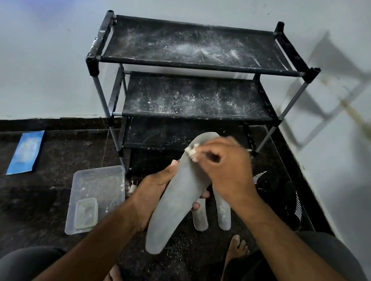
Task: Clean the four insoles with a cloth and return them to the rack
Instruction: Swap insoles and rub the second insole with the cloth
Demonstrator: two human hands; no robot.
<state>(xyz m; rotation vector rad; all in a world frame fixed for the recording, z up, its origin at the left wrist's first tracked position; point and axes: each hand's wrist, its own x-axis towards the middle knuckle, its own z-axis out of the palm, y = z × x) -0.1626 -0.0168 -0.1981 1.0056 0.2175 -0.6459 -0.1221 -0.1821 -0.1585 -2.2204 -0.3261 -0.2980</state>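
A long grey insole (175,202) is held up lengthwise in front of me, toe end pointing at the rack. My left hand (149,193) grips its left edge and underside near the middle. My right hand (226,169) presses a small whitish cloth (191,151) against the insole's upper part near the toe. Two more grey insoles (225,214) (200,221) lie on the dark floor behind my hands, partly hidden. The black three-tier rack (191,67) stands against the wall, its shelves dusted with white powder.
A clear plastic tray (97,189) with a smaller tub (86,213) inside sits on the floor left of my hands. A blue flat piece (26,153) lies further left. Dark striped items (292,202) rest in the right corner. My bare feet (236,249) and knees are below.
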